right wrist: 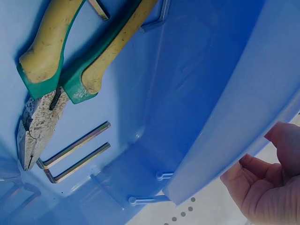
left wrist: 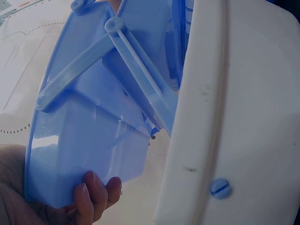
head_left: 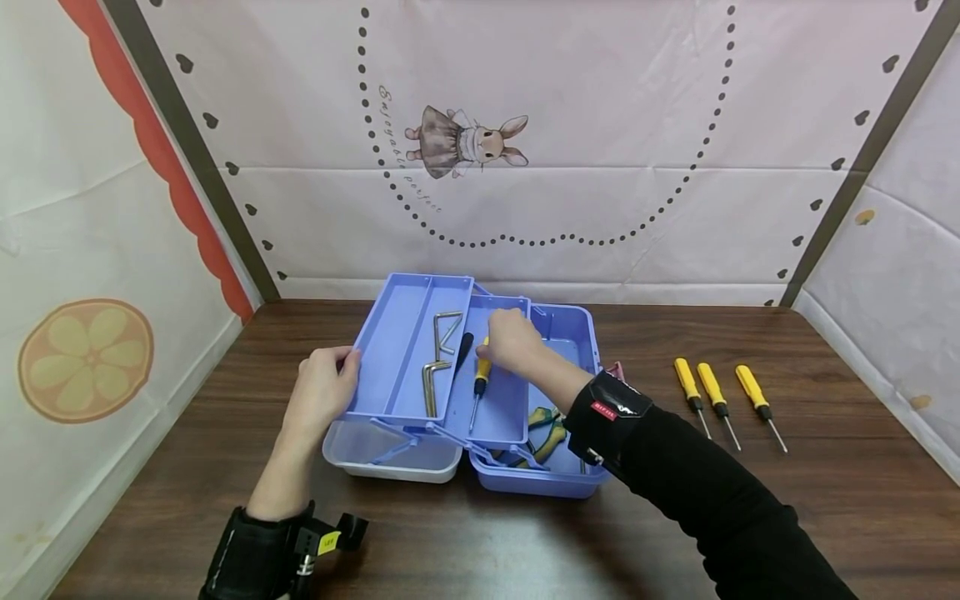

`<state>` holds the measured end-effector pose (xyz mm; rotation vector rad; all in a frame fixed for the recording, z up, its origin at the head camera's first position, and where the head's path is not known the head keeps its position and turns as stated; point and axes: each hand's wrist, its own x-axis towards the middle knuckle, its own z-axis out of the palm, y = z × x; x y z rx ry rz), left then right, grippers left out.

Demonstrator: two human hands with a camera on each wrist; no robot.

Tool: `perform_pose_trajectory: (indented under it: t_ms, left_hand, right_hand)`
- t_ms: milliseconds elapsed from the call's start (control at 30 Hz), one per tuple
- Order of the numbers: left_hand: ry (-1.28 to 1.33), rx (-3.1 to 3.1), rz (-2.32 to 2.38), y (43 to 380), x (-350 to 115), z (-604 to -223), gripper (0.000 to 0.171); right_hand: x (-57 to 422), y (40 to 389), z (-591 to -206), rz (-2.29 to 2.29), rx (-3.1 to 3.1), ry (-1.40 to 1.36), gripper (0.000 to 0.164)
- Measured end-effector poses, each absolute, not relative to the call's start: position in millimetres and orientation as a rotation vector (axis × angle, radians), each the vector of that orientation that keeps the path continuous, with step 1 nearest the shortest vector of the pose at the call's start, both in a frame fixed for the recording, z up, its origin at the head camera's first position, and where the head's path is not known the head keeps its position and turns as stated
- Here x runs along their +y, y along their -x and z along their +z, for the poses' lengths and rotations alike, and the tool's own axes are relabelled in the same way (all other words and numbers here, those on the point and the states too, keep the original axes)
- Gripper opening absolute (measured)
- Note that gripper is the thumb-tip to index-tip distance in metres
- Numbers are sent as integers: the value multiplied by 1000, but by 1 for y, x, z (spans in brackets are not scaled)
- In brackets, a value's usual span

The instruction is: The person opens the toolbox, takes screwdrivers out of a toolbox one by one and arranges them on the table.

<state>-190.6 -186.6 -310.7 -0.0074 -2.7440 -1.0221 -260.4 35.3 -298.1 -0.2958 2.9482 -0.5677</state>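
Observation:
My left hand grips the left edge of the raised upper tray of a blue toolbox, thumb on the rim and fingers bent underneath. Bent hex keys lie in that tray. Over the middle tray, my right hand pinches a yellow-and-black screwdriver by its handle, its shaft pointing toward the front. The right wrist view hides that hold behind the tray wall. Beside it, a black handle is partly covered by the upper tray.
Pliers with yellow-green handles and several hex keys lie in the toolbox's deep base. A translucent lid half is folded out at left. Three yellow screwdrivers lie on the wooden table at right.

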Motion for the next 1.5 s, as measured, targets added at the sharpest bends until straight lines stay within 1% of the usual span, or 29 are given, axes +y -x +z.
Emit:
perform_pose_trajectory:
  t_ms: [400, 667, 767, 933, 1000, 1267, 1367, 1500]
  left_hand:
    - [0, -2748, -1032, 190, -187, -312, 34]
    - [-1, -2748, -1038, 190, -187, -312, 35]
    - [6, -2745, -1033, 190, -187, -312, 35]
    - [7, -2743, -1025, 191, -187, -311, 35]
    - [2, -2748, -1029, 191, -187, -311, 35]
    - [0, -2748, -1027, 192, -187, -312, 35]
    - [-1, -2745, -1026, 192, -188, -312, 35]
    - [1, -2740, -1019, 192, -188, -313, 35]
  right_hand:
    - [34, 263, -298, -614, 2969, 148, 21]
    - [40, 265, -294, -718, 2983, 162, 25]
    - [44, 264, -287, -841, 2982, 183, 22]
    - [50, 262, -267, -1060, 2942, 185, 25]
    - [54, 262, -257, -1104, 2933, 171, 24]
    - [93, 266, -222, -1164, 3008, 143, 20]
    - [115, 268, -218, -1105, 3088, 113, 22]
    - [147, 271, -223, -1031, 3142, 80, 27]
